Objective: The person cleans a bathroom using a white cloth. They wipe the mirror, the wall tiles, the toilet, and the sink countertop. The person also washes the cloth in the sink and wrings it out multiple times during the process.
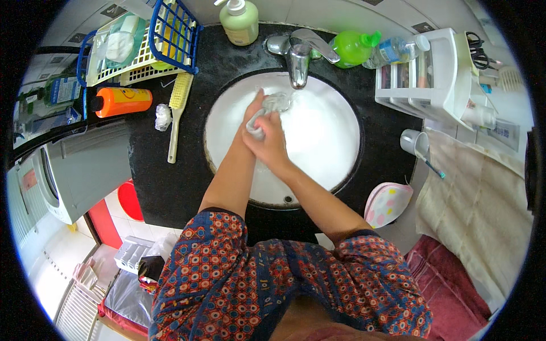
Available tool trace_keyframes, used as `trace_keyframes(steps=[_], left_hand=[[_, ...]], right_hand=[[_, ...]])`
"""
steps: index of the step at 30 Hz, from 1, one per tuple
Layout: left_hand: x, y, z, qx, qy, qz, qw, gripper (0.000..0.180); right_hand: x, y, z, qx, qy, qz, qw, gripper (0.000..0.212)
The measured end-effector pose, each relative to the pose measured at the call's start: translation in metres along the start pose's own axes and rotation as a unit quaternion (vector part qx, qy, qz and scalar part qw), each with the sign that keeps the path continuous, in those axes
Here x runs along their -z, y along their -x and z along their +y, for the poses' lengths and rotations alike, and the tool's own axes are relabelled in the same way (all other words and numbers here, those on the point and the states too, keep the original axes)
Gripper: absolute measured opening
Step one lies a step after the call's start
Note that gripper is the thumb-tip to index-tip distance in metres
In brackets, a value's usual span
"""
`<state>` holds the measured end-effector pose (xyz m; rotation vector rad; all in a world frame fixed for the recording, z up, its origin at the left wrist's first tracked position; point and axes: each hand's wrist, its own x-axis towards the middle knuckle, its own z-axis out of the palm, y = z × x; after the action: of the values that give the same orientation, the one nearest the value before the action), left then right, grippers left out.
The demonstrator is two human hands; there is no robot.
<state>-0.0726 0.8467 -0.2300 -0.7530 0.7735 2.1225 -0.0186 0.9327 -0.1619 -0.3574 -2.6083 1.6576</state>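
Note:
Over the left part of the white sink (324, 165), both my hands come together on a clear glass (277, 103). My left hand (254, 108) is closed around its side, the fingers partly hidden. My right hand (269, 136) is closed at the near end, its fingertips at a pale, loop-shaped rim; whether they reach inside cannot be made out. The glass is tilted, its rounded far end just left of the chrome faucet (298, 65) and apart from it. Glare whitens the basin, so any water there is hard to see.
A black countertop (165, 193) surrounds the sink. Left are a yellow-bristled brush (180, 99), an orange bottle (124, 102) and a blue basket (174, 37). Behind stand a pump bottle (239, 24) and green bottle (351, 49); right, white drawers (421, 74), a cup (413, 141) and a dotted pouch (389, 204).

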Motion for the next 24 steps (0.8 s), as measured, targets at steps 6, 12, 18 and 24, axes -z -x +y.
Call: trace_keyframes(steps=[6,12,18,24], left_hand=[[-0.060,-0.011,-0.029,0.039,0.051,0.005,0.998,0.047],[0.010,-0.066,-0.037,-0.167,-0.173,0.066,0.968,0.051],[-0.041,-0.028,-0.007,-0.047,-0.112,0.140,0.983,0.054],[-0.054,-0.030,-0.015,-0.047,-0.097,0.008,0.994,0.043]], right_hand=[[0.019,-0.055,0.038,-0.102,-0.048,0.183,0.977,0.025],[-0.006,-0.056,0.011,-0.120,0.059,0.157,0.979,0.018],[-0.004,-0.020,0.004,0.035,0.064,0.118,0.990,0.010],[0.060,-0.097,0.106,-0.095,0.111,0.018,0.989,0.024]])
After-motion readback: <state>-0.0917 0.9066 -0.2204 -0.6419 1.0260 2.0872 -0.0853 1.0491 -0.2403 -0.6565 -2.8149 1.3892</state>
